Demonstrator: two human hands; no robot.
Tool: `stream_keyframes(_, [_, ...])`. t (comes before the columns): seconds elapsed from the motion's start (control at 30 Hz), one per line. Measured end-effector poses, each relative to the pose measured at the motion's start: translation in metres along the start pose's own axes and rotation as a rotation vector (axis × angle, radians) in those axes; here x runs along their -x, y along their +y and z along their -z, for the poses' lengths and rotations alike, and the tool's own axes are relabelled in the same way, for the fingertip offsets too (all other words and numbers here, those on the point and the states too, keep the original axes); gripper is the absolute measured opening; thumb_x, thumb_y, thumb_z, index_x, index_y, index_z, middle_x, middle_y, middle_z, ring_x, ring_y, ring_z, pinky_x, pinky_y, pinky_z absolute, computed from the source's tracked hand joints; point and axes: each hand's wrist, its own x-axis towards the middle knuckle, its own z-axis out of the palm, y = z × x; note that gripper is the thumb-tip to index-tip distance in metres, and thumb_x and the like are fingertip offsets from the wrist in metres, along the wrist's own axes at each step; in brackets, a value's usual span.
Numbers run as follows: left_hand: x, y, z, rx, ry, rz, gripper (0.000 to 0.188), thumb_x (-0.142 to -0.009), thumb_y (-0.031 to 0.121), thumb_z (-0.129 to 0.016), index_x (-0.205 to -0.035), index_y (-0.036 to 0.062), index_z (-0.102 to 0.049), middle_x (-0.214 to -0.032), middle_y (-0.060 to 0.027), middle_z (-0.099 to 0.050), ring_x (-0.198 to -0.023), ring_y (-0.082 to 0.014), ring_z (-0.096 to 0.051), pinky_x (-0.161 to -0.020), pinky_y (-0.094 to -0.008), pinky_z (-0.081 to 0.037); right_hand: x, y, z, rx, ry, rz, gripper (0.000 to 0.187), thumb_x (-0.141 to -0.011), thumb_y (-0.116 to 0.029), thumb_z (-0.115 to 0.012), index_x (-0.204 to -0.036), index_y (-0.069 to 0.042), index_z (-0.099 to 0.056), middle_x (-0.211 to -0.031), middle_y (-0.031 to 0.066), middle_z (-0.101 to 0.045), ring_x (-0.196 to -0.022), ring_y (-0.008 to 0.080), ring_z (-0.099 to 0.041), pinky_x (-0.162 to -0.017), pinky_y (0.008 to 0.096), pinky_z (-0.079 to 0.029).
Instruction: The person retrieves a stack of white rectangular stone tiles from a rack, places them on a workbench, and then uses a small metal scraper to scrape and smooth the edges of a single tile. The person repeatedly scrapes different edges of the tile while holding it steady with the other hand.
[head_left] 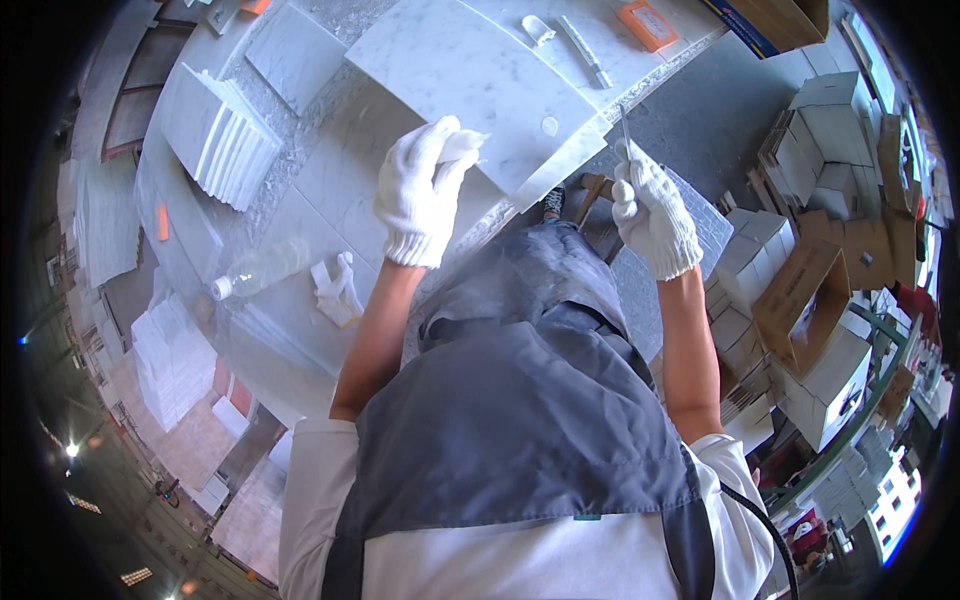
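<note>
My left hand [422, 190], in a white knit glove, is raised over the near edge of the worktable. Its fingers are pinched together, and whatever they hold, if anything, I cannot make out. My right hand [652, 205], gloved the same way, is closed around a thin, narrow tool [626, 128] that points up past the slab's right corner. Between and beyond both hands lies a grey-veined white marble slab [465, 75], its corner near the table edge. A small pale oval spot or piece [549, 126] shows on the slab near that corner.
Beyond the slab lie a white tube [584, 52], a curved white piece [538, 30] and an orange block [648, 25]. Leftward are stacked tiles [222, 137], a clear bottle [262, 271] and a loose glove [338, 290]. Cardboard boxes [800, 305] crowd the right side.
</note>
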Motion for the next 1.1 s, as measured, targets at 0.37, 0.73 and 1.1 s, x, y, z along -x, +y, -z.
stream_keyframes(0.37, [-0.019,0.000,-0.034,-0.423,-0.136,-0.315,0.052,-0.075,0.022,-0.085,-0.124,0.0213,-0.068,-0.110,-0.0034,-0.068,-0.097,-0.0277,-0.066,-0.084,-0.0436,-0.054,0.023,-0.001,0.016,-0.023,-0.018,0.016,0.028,-0.094,-0.023,-0.075,-0.116,-0.008,-0.065,-0.106,0.0047,-0.065,-0.097,0.0189,-0.063,-0.078,0.0291,-0.056])
stream_keyframes(0.73, [-0.019,0.007,-0.034,-0.519,-0.140,-0.318,0.038,-0.085,0.021,-0.075,-0.123,0.0227,-0.070,-0.110,-0.0036,-0.068,-0.099,-0.0279,-0.067,-0.082,-0.0443,-0.054,0.022,-0.002,0.025,-0.051,0.003,0.028,0.028,-0.095,-0.023,-0.074,-0.117,-0.007,-0.065,-0.105,0.0047,-0.064,-0.091,0.0169,-0.061,-0.070,0.0257,-0.052])
stream_keyframes(1.1, [-0.015,0.014,-0.034,-0.619,-0.178,-0.259,0.035,-0.092,0.024,-0.069,-0.127,0.0261,-0.069,-0.113,-0.0041,-0.068,-0.105,-0.0284,-0.065,-0.086,-0.0462,-0.052,0.026,-0.001,0.031,-0.074,0.056,0.032,0.028,-0.096,-0.020,-0.072,-0.118,-0.005,-0.065,-0.106,0.0067,-0.064,-0.092,0.0188,-0.061,-0.073,0.0274,-0.053])
